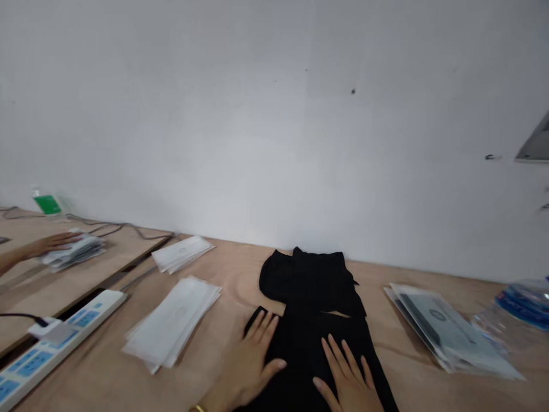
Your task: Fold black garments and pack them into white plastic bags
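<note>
The black cloth lay on the wooden table, its long axis running away from the person, its far edge near the wall. The left hand rested across the cloth's left edge, the right hand on its right half; both had fingers spread, released and gripping nothing. Wood showed between the cloth and the white packets to its left, and between its slanting right edge and the grey packets right of it.
</note>
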The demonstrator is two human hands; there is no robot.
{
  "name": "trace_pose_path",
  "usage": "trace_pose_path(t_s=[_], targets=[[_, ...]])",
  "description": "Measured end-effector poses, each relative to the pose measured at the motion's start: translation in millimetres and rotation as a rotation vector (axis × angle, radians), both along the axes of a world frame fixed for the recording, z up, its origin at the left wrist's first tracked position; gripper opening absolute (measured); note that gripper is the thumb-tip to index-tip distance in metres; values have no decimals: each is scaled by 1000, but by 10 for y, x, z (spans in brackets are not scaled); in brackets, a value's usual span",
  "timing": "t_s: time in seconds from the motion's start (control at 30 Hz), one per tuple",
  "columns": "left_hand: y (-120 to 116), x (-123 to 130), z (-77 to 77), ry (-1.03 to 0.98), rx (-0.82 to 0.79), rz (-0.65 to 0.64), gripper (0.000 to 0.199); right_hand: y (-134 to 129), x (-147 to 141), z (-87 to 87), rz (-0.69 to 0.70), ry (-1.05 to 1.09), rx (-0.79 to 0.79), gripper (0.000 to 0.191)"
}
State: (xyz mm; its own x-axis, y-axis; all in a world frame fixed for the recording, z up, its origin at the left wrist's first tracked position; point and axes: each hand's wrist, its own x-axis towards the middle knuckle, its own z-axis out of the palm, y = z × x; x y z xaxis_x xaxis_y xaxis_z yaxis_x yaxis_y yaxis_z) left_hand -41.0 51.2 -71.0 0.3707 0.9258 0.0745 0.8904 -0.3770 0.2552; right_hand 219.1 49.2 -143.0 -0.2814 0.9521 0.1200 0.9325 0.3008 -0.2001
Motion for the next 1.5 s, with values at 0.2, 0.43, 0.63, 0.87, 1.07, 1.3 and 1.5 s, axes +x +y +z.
trace_pose_path(t_s=[0.2,0.43,0.63,0.87,1.07,1.3,1.5], targets=[[16,-643,-46,208,71,378,58,-27,-28,79,-22,0,-18,70],[-609,-292,-17,112,161,-44,73,-42,-15,142,2,34,2,66],[-711,-319,-115,180,206,-97,74,-148,42,99,46,64,61,71],[-593,-293,-124,96,235,-246,51,-134,370,-117,194,256,-128,59],[280,137,323,-238,5,146,21,706,871,282,-157,644,12,38],[1046,472,110,-387,-97,146,9,1172,899,387,-72,668,-38,17],[1081,379,-32,-558,-265,163,20,1223,1042,388,2,775,-223,28]])
